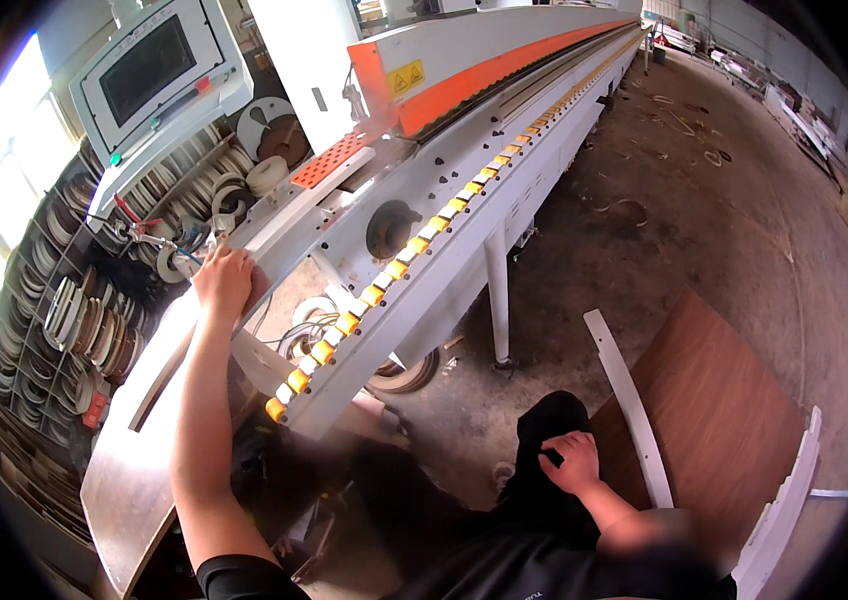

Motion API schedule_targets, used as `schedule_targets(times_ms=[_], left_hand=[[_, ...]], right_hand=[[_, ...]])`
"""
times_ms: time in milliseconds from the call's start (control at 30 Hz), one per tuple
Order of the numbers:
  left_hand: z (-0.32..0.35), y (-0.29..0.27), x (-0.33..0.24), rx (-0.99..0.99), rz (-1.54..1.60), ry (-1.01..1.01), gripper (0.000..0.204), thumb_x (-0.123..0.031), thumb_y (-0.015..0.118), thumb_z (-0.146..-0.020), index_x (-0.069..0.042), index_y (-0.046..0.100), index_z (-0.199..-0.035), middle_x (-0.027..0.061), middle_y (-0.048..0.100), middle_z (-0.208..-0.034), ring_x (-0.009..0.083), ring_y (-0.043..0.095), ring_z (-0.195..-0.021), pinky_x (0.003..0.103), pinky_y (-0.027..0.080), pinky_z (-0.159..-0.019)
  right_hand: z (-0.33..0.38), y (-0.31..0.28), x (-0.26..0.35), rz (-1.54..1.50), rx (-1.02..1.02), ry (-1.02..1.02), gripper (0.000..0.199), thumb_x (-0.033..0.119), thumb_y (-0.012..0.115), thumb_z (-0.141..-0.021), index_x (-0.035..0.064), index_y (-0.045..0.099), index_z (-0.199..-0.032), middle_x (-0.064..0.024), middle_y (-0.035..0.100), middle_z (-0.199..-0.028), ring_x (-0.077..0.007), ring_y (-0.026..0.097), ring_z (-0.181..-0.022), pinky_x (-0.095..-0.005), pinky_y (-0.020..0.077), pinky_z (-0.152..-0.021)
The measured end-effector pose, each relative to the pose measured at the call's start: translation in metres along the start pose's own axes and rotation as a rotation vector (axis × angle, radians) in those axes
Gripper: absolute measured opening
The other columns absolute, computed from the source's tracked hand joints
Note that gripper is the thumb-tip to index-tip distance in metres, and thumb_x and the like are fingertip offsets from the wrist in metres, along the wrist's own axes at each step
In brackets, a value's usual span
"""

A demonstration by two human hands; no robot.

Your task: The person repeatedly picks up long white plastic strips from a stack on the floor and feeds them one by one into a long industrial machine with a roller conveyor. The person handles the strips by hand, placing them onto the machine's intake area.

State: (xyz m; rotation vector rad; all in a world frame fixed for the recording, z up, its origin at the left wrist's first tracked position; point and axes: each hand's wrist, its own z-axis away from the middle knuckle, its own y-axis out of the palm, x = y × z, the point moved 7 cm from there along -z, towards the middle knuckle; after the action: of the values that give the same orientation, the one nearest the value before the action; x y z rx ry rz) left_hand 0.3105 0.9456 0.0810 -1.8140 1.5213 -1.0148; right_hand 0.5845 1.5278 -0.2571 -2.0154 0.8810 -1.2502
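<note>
My left hand point(224, 280) reaches out to the near end of a long white edge banding machine point(434, 275), beside a wooden table point(139, 480). Its fingers are bent in and closed at the metal fittings point(159, 240) there. What they hold, if anything, is hidden. My right hand point(572, 462) rests on my dark-trousered knee, fingers laid over it and the thumb apart, holding nothing. A row of yellow rollers point(397, 270) runs along the machine's front rail.
A control panel with a dark screen point(149, 70) stands above racks of edge banding rolls point(74, 330) at the left. An orange guard point(374, 90) tops the machine. On the right are a brown board point(714, 400) and a narrow white strip point(629, 400). Coils point(409, 375) lie underneath.
</note>
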Motion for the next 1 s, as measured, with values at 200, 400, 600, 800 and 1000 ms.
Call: schedule_targets(times_ms=[200, 400, 600, 800, 1000], left_hand=[[-0.002, 0.001, 0.006, 0.041, 0.095, 0.015, 0.024, -0.029, 0.073, -0.103, -0.013, 0.085, -0.116, 0.0094, 0.077, -0.121, 0.0315, 0.072, -0.124, 0.047, 0.060, -0.101], [0.002, -0.005, 0.021, 0.079, 0.093, -0.046, 0.032, -0.034, 0.076, -0.100, -0.012, 0.085, -0.120, 0.0072, 0.078, -0.129, 0.0288, 0.071, -0.130, 0.047, 0.059, -0.104], [0.001, -0.005, 0.016, 0.075, 0.054, -0.059, 0.028, -0.037, 0.075, -0.101, -0.012, 0.086, -0.111, 0.0077, 0.079, -0.122, 0.0315, 0.075, -0.122, 0.048, 0.062, -0.098], [0.002, -0.002, 0.014, 0.035, 0.040, -0.024, 0.028, -0.037, 0.072, -0.102, -0.013, 0.086, -0.107, 0.0087, 0.079, -0.118, 0.0325, 0.077, -0.117, 0.047, 0.062, -0.096], [0.003, 0.005, 0.019, 0.017, -0.007, 0.015, 0.026, -0.035, 0.071, -0.102, -0.014, 0.086, -0.105, 0.0080, 0.079, -0.116, 0.0315, 0.077, -0.116, 0.047, 0.063, -0.094]], right_hand=[[-0.001, 0.000, -0.002, 0.028, -0.005, -0.001, 0.020, 0.025, 0.089, -0.083, 0.0178, 0.081, -0.100, 0.0020, 0.083, -0.107, -0.0253, 0.074, -0.104, -0.0434, 0.0521, -0.099], [0.001, -0.001, -0.001, 0.024, 0.001, 0.042, 0.019, 0.025, 0.089, -0.083, 0.0175, 0.081, -0.099, 0.0019, 0.083, -0.107, -0.0256, 0.074, -0.105, -0.0436, 0.0518, -0.100], [-0.002, -0.001, -0.001, 0.010, 0.010, 0.035, 0.019, 0.025, 0.089, -0.084, 0.0176, 0.081, -0.099, 0.0015, 0.083, -0.107, -0.0260, 0.074, -0.105, -0.0432, 0.0516, -0.100], [-0.001, -0.003, 0.000, 0.011, 0.004, 0.031, 0.018, 0.025, 0.088, -0.085, 0.0175, 0.080, -0.099, 0.0015, 0.083, -0.106, -0.0261, 0.074, -0.105, -0.0432, 0.0516, -0.099], [0.000, -0.002, 0.000, 0.015, -0.010, 0.023, 0.018, 0.026, 0.088, -0.085, 0.0179, 0.080, -0.099, 0.0018, 0.082, -0.106, -0.0254, 0.074, -0.104, -0.0431, 0.0516, -0.099]])
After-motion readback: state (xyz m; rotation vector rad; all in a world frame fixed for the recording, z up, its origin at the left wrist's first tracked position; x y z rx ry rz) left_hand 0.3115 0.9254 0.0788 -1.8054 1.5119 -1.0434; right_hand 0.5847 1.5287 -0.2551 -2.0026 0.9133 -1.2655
